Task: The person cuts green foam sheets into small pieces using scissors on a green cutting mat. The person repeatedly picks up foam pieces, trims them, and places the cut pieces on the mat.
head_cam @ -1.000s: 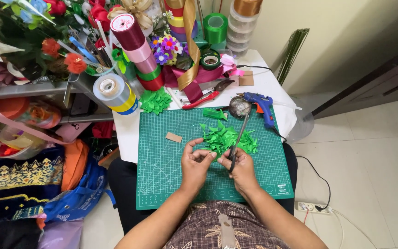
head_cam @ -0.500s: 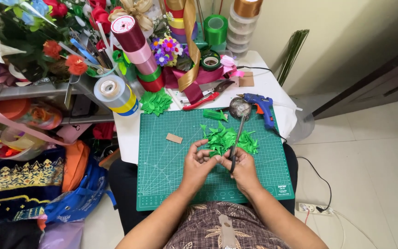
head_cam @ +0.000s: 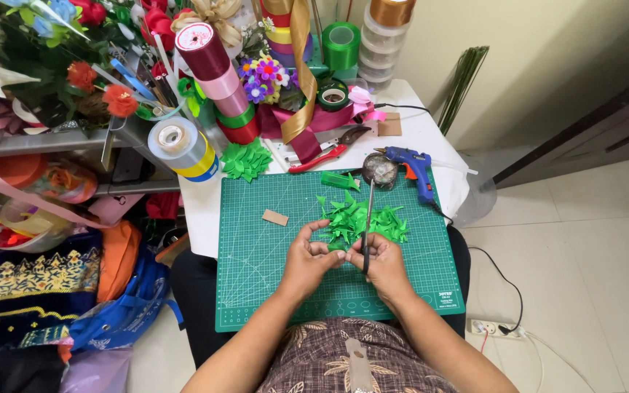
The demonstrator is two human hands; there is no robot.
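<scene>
Two hands meet over the green mat (head_cam: 271,291), the left hand (head_cam: 309,256) pinching a small green piece (head_cam: 338,246) and the right hand (head_cam: 381,260) closed on a thin stick (head_cam: 368,218), beside a green pile (head_cam: 362,217), near a glue gun (head_cam: 415,166) and ribbon rolls (head_cam: 216,73).

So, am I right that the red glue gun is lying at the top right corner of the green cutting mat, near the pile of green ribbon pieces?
Not quite: the glue gun is blue, not red, as the head view shows. It does lie at the top right corner of the green cutting mat, near the pile of green ribbon pieces.
</scene>
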